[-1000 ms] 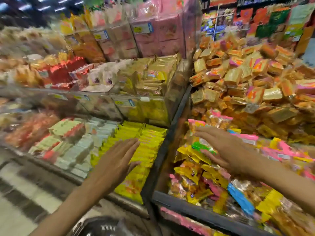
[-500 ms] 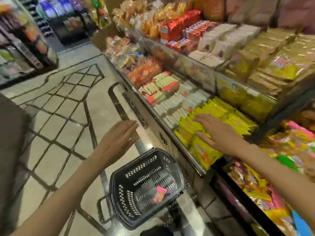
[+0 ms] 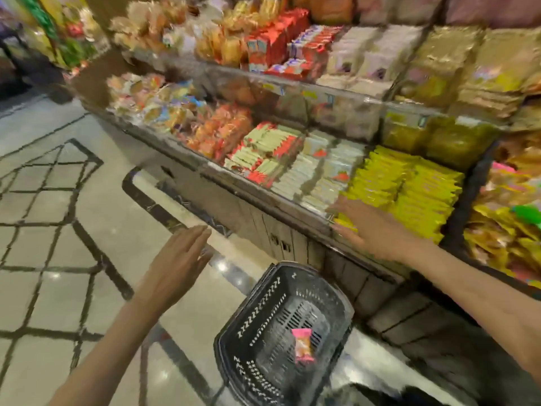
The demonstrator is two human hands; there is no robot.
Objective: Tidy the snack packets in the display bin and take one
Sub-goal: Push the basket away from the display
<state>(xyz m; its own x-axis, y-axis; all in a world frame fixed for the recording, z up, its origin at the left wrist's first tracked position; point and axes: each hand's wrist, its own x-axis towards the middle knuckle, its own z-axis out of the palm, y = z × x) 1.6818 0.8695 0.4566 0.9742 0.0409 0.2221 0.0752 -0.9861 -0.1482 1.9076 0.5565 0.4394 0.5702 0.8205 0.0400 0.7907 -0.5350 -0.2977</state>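
Note:
Rows of yellow snack packets (image 3: 409, 189) fill the right end of the long display bin (image 3: 281, 206). My right hand (image 3: 366, 227) lies flat with straight fingers on the near-left corner of the yellow packets, at the bin's front rim. My left hand (image 3: 175, 265) hovers open over the floor, left of the bin, holding nothing. A black shopping basket (image 3: 263, 347) stands on the floor below, with one pink-and-orange snack packet (image 3: 303, 345) inside it.
White-and-red packets (image 3: 316, 168), green-and-red packets (image 3: 269, 150) and orange bags (image 3: 225, 127) fill the bin leftward. A second tier of goods (image 3: 380, 54) rises behind. Mixed colourful packets (image 3: 506, 230) lie in the bin at right. Tiled floor (image 3: 58, 230) spreads at left.
The view swung left from the mixed-packet bin to the yellow packets and the floor basket. My right hand slid toward the near-left corner of the yellow packets; my left hand stayed open in the air.

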